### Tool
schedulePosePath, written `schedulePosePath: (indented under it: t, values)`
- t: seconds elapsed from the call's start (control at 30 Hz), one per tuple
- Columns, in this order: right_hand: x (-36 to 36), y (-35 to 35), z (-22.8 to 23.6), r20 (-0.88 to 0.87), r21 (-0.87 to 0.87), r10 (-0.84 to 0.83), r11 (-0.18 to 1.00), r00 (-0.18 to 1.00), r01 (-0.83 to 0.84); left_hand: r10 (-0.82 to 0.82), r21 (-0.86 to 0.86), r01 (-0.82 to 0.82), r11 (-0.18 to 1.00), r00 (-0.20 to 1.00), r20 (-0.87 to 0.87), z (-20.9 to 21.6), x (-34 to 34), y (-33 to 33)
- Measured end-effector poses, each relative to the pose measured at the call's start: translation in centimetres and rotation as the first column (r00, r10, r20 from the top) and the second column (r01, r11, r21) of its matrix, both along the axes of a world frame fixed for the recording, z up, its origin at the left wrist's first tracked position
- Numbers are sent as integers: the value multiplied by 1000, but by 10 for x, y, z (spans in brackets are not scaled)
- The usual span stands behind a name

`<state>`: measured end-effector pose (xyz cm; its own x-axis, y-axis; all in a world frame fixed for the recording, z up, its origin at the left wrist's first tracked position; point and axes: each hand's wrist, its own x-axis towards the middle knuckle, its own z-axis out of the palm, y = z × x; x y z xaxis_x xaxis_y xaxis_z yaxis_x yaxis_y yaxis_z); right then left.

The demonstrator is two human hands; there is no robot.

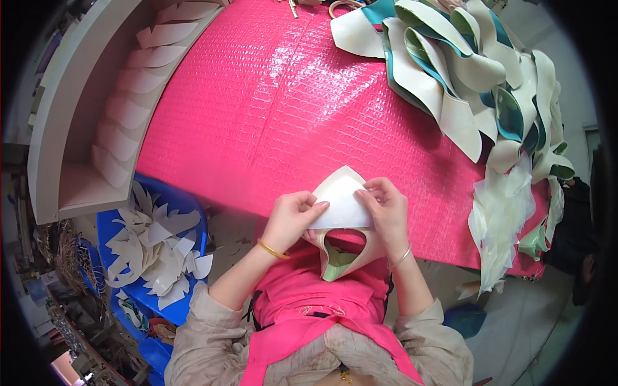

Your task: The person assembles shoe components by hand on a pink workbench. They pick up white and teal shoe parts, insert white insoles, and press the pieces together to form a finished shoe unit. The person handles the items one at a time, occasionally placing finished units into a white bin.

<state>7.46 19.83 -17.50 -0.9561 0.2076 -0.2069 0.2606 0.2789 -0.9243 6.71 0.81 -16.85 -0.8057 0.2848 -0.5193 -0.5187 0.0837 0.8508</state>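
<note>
Close to my body, at the table's near edge, I hold a cream shoe upper [367,256] with a pale green lining and an oval opening. A smooth white curved piece [341,202] lies over its pointed toe part. My left hand [293,215] is closed on the left side, its thumb resting on the white piece and its fingers partly hidden. My right hand [387,209] is closed on the right side of the upper, thumb and forefinger pinching at the white piece's edge. Whether the white piece is stuck down, I cannot tell.
A glossy pink cover lies over the table [257,116]. Shoe uppers [444,64] with teal lining are heaped at the far right, above thin whitish sheets [499,219]. At left stand a box [77,109] with a row of white pieces and a blue bin [196,225] of loose pieces.
</note>
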Motion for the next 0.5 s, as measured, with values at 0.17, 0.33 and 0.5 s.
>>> schedulePosePath:
  t: [0.17,0.33,0.5]
  values:
    - [-10,-3,6,62,146,-16,989,998,7,26,-207,-56,977,989,-145,5,-3,8]
    - [-13,-3,2,97,130,-37,991,995,25,-58,-273,25,962,992,-113,7,-11,8]
    - [-15,-1,1,117,162,-18,987,993,-1,-104,-282,84,956,993,-59,13,-20,8]
